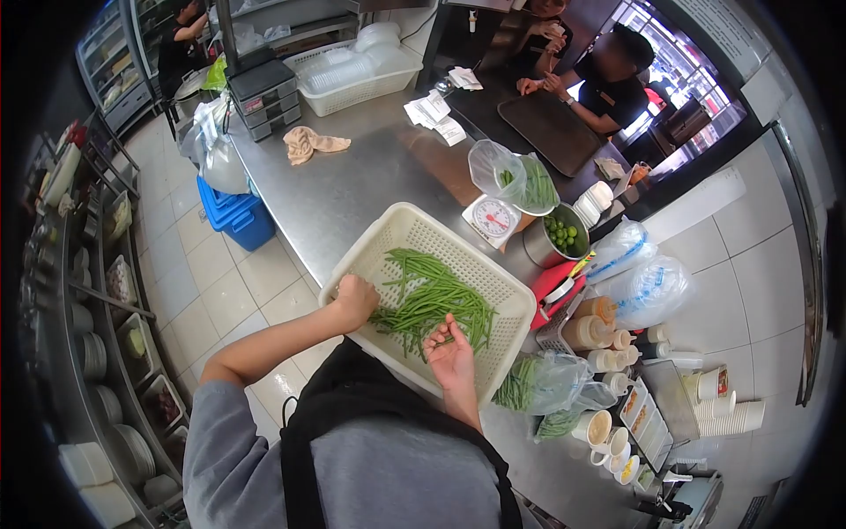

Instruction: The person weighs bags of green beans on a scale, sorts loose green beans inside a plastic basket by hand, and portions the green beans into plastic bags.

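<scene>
Long cut green beans (432, 295) lie loose in a cream perforated plastic basket (513, 339), which stands at the edge of a steel counter. My left hand (355, 301) is over the basket's left side, its fingers curled; what they hold, if anything, is hidden. Over the near part of the beans is my right hand (450, 353), palm up with the fingers apart and slightly bent, and I see nothing held in it. Beyond the basket, a clear bag of cut beans (535, 183) rests on a white dial scale (492, 218).
Right of the basket are a pot of green limes (560, 234), more bagged beans (520, 384), sauce bottles (589, 333) and cups (599, 428). A tan cloth (314, 144) and white tub (352, 78) lie farther back. Two people stand beyond a dark tray (551, 132).
</scene>
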Demonstrator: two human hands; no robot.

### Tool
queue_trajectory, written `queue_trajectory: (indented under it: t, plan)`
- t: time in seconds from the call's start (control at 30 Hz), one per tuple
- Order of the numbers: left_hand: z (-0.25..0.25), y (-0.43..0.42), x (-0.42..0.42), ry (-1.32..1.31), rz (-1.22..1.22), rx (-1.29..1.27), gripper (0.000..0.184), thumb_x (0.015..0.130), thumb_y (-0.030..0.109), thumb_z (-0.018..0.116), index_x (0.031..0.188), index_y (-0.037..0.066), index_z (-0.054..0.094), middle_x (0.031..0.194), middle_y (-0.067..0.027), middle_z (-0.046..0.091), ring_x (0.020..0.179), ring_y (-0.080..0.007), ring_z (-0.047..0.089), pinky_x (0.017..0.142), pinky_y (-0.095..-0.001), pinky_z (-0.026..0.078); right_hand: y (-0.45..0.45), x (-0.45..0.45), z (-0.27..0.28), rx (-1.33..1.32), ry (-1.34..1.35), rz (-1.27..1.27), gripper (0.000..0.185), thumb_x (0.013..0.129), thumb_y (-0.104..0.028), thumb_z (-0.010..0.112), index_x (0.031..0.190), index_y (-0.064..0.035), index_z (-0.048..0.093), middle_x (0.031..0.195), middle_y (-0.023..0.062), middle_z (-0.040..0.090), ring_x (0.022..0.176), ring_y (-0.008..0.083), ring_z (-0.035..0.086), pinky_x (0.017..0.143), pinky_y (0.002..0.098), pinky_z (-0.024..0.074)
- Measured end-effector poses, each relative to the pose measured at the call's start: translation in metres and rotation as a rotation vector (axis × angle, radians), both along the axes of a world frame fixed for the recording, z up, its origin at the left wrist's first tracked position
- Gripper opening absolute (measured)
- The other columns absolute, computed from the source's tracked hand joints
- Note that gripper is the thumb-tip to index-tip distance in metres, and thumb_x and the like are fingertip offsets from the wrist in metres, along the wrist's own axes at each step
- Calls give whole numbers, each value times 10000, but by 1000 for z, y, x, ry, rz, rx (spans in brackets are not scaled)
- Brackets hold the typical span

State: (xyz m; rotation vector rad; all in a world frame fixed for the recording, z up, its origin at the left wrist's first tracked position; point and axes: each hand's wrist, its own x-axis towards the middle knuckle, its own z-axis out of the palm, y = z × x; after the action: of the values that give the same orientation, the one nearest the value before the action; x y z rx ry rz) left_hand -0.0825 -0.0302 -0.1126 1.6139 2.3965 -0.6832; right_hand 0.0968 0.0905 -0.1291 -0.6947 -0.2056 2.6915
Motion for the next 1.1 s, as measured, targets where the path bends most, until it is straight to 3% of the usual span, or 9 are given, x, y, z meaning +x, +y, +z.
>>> queue_trajectory:
  t: [0.27, 0.37, 0.47, 0.57, 0.67, 0.77, 0.83, 0.97, 1.1]
  plan:
    - [8, 8, 5, 141, -107, -190, 158, 712, 149, 627, 855, 143, 692, 785, 20, 649, 745, -156, 629, 502, -322, 439, 2, 3, -6, 17, 7, 23, 166, 898, -168, 506, 1033, -86, 556, 789, 10, 529, 704, 133, 480, 674, 288, 403]
    - [37, 12, 3, -13, 10, 107, 103, 695, 130, 624, 773, 87, 676, 795, -58, 651, 787, -217, 625, 559, -334, 473, 3, 1, -5, 63, -50, 26, 189, 895, -213, 522, 1040, -99, 559, 841, 11, 553, 779, 135, 512, 725, 305, 417]
    - [76, 20, 8, -250, -75, 410, 133, 673, 152, 646, 753, 46, 648, 782, -113, 638, 763, -242, 635, 578, -363, 493, -2, -1, 1, 69, -80, 44, 235, 899, -260, 515, 1069, -101, 546, 913, 27, 568, 864, 150, 529, 807, 329, 414]
    - [72, 36, 33, -421, -93, 652, 185, 683, 200, 662, 767, 39, 626, 793, -141, 627, 748, -268, 634, 603, -390, 504, -6, -8, 19, 104, -39, 45, 273, 900, -308, 506, 1080, -106, 545, 943, 33, 572, 911, 166, 529, 854, 348, 406]
    - [55, 50, 50, -533, -155, 704, 208, 694, 238, 673, 784, 59, 617, 787, -120, 623, 728, -284, 630, 614, -393, 506, -9, -7, 28, 76, -15, 1, 271, 908, -316, 486, 1067, -106, 549, 944, 41, 572, 919, 184, 531, 859, 358, 408]
    - [93, 62, 41, -535, -110, 722, 194, 709, 222, 670, 802, 65, 604, 847, -117, 604, 798, -281, 620, 655, -389, 505, -4, -2, 6, 57, 29, 2, 233, 913, -296, 479, 1036, -107, 539, 925, 35, 564, 897, 181, 527, 811, 349, 415]
    - [101, 85, 20, -479, -118, 915, 173, 698, 201, 673, 776, 70, 590, 999, -135, 549, 945, -300, 567, 709, -389, 495, 1, 2, -13, 52, 55, 24, 209, 914, -278, 481, 1026, -110, 534, 907, 31, 559, 879, 176, 524, 781, 342, 419]
    - [120, 152, -59, -131, -296, 1312, 221, 632, 153, 677, 853, 153, 659, 1334, -199, 317, 1217, -373, 328, 898, -452, 409, 2, 3, -21, 24, 7, 31, 178, 909, -236, 486, 1042, -128, 533, 896, 30, 556, 858, 168, 521, 782, 351, 416]
    - [116, 197, -108, -172, -82, 1009, 284, 677, 140, 670, 940, 247, 661, 1444, -223, 98, 1263, -439, 260, 994, -470, 326, 4, 6, -18, 27, -101, -26, 180, 902, -185, 487, 1075, -152, 526, 929, 26, 550, 867, 161, 517, 829, 371, 395]
